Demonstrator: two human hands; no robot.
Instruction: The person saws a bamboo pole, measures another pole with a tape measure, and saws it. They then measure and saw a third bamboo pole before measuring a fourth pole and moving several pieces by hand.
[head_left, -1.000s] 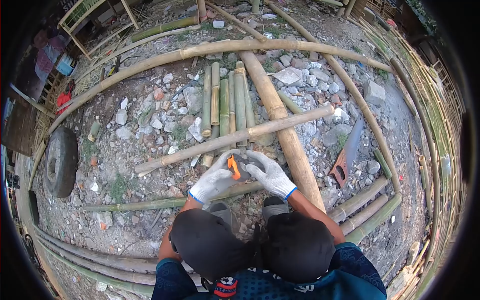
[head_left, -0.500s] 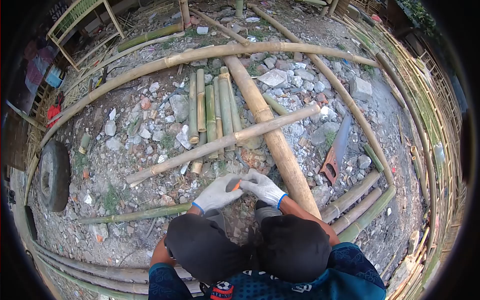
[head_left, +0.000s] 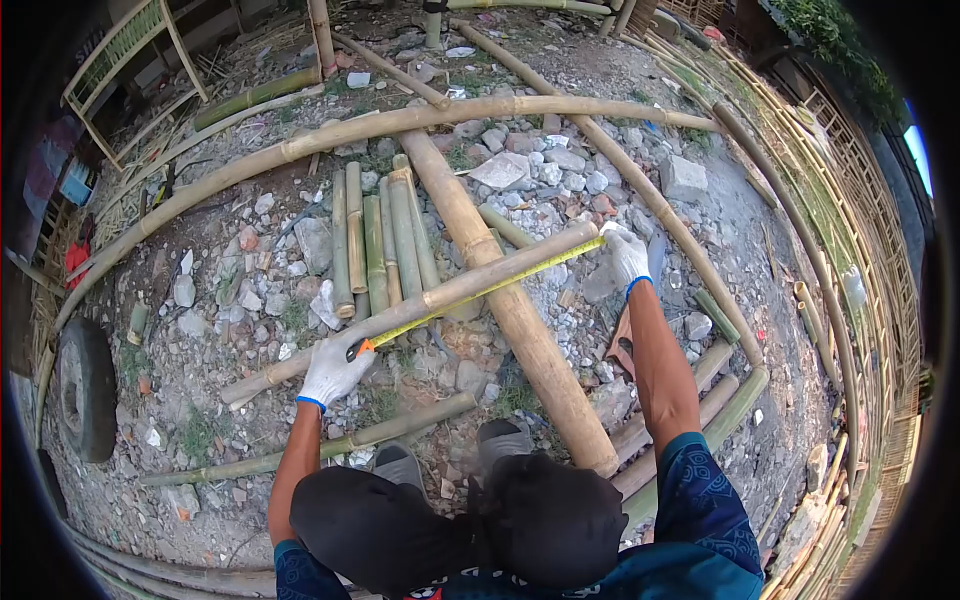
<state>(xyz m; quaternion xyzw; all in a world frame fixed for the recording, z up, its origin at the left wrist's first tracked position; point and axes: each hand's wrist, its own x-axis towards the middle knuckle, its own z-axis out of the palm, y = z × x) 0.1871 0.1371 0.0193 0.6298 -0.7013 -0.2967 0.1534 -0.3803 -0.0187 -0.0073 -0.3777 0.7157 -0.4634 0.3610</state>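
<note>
A bamboo pole (head_left: 450,292) lies slantwise across a thicker bamboo trunk (head_left: 545,365). Along its near side runs the yellow blade (head_left: 500,284) of a tape measure, pulled out straight. My gloved left hand (head_left: 335,374) is closed around the orange and black tape measure case (head_left: 364,347), close to the pole's lower left part. At the pole's upper right end, my gloved right hand (head_left: 627,254) pinches the free end of the tape. Both gloves are white with blue cuffs. My right forearm partly covers a hand saw (head_left: 621,340).
Several short cut bamboo pieces (head_left: 375,250) lie side by side beyond the pole. A long curved bamboo pole (head_left: 380,122) crosses the ground farther off. To the left is an old tyre (head_left: 86,390). Rubble and stones, including a concrete block (head_left: 684,178), cover the ground.
My hands have gone from being together near my knees to wide apart along the pole. The tape is now drawn out between them. The camera view has shifted slightly.
</note>
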